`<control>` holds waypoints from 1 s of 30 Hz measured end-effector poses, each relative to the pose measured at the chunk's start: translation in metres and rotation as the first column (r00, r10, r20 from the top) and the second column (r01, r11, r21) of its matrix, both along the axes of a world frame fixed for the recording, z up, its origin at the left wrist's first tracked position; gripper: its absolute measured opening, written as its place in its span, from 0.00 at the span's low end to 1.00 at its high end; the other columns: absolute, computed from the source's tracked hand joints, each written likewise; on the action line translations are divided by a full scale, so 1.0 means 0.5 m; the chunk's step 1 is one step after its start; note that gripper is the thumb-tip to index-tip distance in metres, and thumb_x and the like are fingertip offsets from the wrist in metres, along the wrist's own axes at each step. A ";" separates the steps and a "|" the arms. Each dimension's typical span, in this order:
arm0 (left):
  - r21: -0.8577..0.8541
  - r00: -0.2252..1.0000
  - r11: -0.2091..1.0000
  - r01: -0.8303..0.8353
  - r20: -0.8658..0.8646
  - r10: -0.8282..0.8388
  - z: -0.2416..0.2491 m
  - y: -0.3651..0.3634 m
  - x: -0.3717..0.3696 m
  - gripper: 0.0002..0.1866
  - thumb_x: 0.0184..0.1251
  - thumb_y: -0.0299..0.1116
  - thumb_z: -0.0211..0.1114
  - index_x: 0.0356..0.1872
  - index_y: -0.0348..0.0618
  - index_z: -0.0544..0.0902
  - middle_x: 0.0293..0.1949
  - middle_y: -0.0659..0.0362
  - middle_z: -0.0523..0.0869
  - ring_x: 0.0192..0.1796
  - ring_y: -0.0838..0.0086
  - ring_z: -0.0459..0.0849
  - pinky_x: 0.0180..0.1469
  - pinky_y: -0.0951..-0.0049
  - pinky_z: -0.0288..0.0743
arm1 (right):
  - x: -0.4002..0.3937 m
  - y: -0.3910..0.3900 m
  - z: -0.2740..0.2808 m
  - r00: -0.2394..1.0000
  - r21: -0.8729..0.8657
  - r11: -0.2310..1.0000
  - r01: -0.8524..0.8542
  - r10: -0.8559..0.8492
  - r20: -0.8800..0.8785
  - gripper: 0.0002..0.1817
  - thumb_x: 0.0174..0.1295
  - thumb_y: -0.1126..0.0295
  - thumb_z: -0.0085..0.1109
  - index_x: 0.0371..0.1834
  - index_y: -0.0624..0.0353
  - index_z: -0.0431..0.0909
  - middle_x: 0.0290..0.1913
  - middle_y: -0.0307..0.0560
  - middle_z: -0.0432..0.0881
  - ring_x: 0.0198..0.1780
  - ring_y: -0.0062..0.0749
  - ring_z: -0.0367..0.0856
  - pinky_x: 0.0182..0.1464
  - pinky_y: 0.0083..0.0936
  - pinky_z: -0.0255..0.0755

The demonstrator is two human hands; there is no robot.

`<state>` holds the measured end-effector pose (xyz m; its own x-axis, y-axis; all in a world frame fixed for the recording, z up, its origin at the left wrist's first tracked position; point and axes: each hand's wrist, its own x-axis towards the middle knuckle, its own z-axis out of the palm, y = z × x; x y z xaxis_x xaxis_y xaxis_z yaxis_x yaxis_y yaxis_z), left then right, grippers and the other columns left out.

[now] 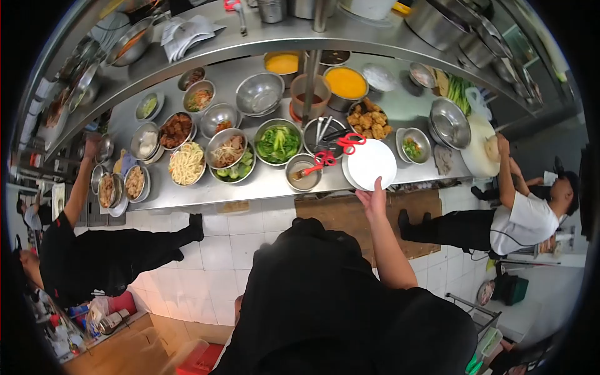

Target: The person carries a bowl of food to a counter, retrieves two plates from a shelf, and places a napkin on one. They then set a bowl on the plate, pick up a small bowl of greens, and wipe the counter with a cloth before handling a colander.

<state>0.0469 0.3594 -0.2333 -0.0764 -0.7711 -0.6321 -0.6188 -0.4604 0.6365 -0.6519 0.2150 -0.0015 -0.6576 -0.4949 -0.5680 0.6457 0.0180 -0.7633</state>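
My right hand [374, 199] grips the near rim of a round white plate [372, 164], thumb along the edge and the other fingers below it. More white rim shows under the plate's left side. Touching or overlapping its upper left is a pair of red-handled scissors [351, 143], lying by a metal pot of utensils [322, 132]. Left of the plate stands a small metal bowl [304, 181] with a brush in it and another red-handled tool [325, 158] across its rim. My left hand is out of sight, hidden beyond my dark clothing.
Bowls of greens [277, 144], noodles [187, 164] and fried pieces [369, 122] crowd the steel counter [250, 195]. A steel shelf [262, 47] on a post runs overhead. One person [119, 253] reaches in from the left; another [519, 219] works at a round board [480, 150] on the right.
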 end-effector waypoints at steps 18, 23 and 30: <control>0.177 0.959 0.944 -0.279 -0.003 0.284 0.103 -0.144 -0.094 0.19 0.76 0.48 0.54 0.47 0.39 0.79 0.34 0.59 0.81 0.37 0.72 0.79 0.32 0.68 0.73 | -0.021 -0.003 0.026 0.988 0.152 0.987 0.059 -0.036 -0.149 0.30 0.74 0.48 0.46 0.66 0.61 0.58 0.48 0.58 0.79 0.34 0.38 0.84 0.35 0.33 0.86; 0.119 0.992 0.986 -0.120 -0.019 0.123 0.083 -0.103 -0.082 0.20 0.77 0.44 0.54 0.32 0.35 0.78 0.23 0.61 0.79 0.30 0.75 0.73 0.35 0.69 0.70 | -0.035 0.009 0.040 0.988 0.223 0.975 -0.003 0.038 -0.151 0.32 0.74 0.43 0.42 0.66 0.61 0.60 0.44 0.54 0.81 0.33 0.37 0.84 0.36 0.34 0.85; 0.205 0.977 0.956 -0.210 0.004 0.214 0.264 -0.207 -0.210 0.26 0.75 0.50 0.54 0.61 0.39 0.75 0.52 0.55 0.82 0.49 0.67 0.83 0.42 0.66 0.79 | -0.159 0.032 0.058 0.978 0.281 0.954 -0.108 0.153 -0.144 0.38 0.72 0.35 0.34 0.66 0.58 0.68 0.53 0.51 0.81 0.48 0.39 0.84 0.44 0.40 0.82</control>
